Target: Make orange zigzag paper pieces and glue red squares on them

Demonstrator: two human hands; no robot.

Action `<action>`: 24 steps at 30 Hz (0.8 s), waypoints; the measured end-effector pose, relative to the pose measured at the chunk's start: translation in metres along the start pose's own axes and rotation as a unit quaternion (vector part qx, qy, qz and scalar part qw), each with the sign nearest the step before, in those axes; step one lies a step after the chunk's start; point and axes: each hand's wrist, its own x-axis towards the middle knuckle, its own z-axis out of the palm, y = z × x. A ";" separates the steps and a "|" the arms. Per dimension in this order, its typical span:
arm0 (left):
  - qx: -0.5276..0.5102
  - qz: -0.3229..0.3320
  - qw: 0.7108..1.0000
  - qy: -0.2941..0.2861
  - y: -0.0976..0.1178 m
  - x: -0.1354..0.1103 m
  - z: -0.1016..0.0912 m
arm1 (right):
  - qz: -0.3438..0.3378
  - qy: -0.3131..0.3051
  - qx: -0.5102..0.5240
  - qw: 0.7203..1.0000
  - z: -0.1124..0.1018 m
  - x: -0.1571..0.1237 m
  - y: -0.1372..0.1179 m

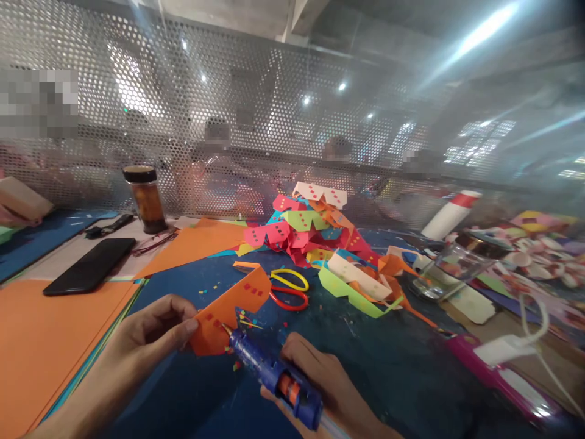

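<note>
Between thumb and fingers, my left hand (158, 335) pinches one end of an orange paper mask (249, 291) decorated with small red squares. A blue glue gun (256, 353) is gripped in my right hand (320, 372), its nozzle at the mask's surface close to my left fingertips. Whether the nozzle touches the paper I cannot tell. Scissors with yellow and red handles (289, 289) lie just behind the mask, their blades hidden. Tiny coloured paper bits (247, 320) are scattered on the blue table under and around the mask.
Behind the scissors rises a heap of coloured paper masks (297, 225), with more masks (356, 283) to its right. Orange paper sheets (68, 341), a black phone (91, 265) and a jar of brown liquid (147, 201) stand left. A glass jar (457, 268) and a magenta device (507, 381) are right.
</note>
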 end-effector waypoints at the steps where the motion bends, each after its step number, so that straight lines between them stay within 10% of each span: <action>1: -0.002 0.003 1.000 0.002 0.000 0.000 0.000 | -0.002 0.001 0.003 1.000 0.000 0.000 0.000; 24: -0.022 0.022 0.999 0.012 -0.004 0.004 0.000 | -0.001 -0.037 0.003 0.999 -0.006 0.000 -0.006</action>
